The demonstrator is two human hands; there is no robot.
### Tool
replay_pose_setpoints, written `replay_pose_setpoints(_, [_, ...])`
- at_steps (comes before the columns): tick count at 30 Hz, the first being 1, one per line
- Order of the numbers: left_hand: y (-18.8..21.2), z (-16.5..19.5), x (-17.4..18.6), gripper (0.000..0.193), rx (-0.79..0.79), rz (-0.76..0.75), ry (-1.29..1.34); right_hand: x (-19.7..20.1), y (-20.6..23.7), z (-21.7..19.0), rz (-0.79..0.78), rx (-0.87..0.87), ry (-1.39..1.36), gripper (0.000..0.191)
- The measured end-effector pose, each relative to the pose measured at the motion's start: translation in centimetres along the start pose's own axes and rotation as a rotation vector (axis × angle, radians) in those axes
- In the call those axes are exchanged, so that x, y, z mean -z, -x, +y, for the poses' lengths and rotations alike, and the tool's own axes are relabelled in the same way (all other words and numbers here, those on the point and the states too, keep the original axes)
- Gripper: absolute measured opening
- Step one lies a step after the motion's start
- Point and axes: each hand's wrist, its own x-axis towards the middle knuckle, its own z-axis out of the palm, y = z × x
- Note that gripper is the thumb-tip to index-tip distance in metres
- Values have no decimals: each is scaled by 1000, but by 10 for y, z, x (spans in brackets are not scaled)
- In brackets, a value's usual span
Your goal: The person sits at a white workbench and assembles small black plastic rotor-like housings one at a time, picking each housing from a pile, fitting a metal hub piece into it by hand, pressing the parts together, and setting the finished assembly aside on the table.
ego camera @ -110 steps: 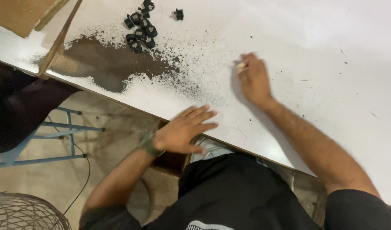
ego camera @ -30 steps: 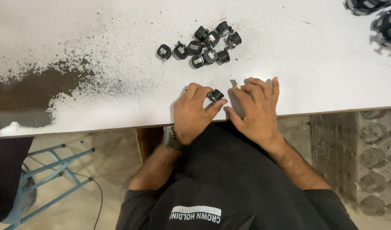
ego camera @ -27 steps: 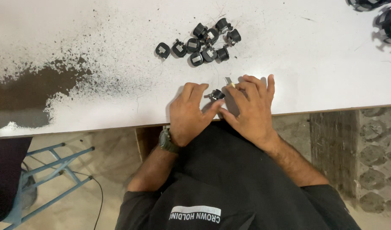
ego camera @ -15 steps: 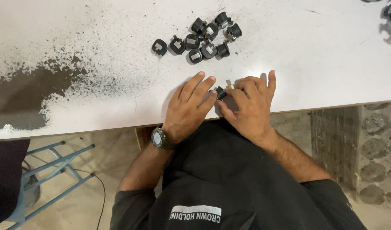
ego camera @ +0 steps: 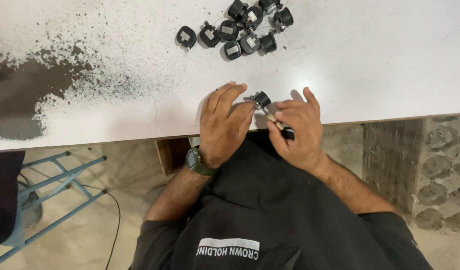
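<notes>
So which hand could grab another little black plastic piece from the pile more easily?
Probably the left hand: its fingers lie open on the white table, pointing toward the pile of black round plastic parts. The right hand already pinches a small pale stick.

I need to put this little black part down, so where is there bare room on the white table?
Bare white table lies right of the right hand, out to the edge. Another free patch sits between the hands and the pile of black parts above. Left of the left hand, dark powder covers the top.
</notes>
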Motion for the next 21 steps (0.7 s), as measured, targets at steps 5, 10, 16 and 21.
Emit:
replay_pose_setpoints(5, [0, -2, -3, 18, 11, 44, 19, -12, -5, 0, 12, -1, 97, 30])
replay_pose_setpoints(10, [2, -6, -5, 20, -18, 67, 52, -16, -12, -3, -9, 3, 112, 30])
replay_pose_setpoints(16, [2, -10, -7, 23, -89, 57, 11, -17, -15, -4, -24, -15, 107, 30])
replay_pose_setpoints(21, [-1, -9, -9, 19, -167, 67, -57, -16, -18, 0, -44, -6, 92, 30])
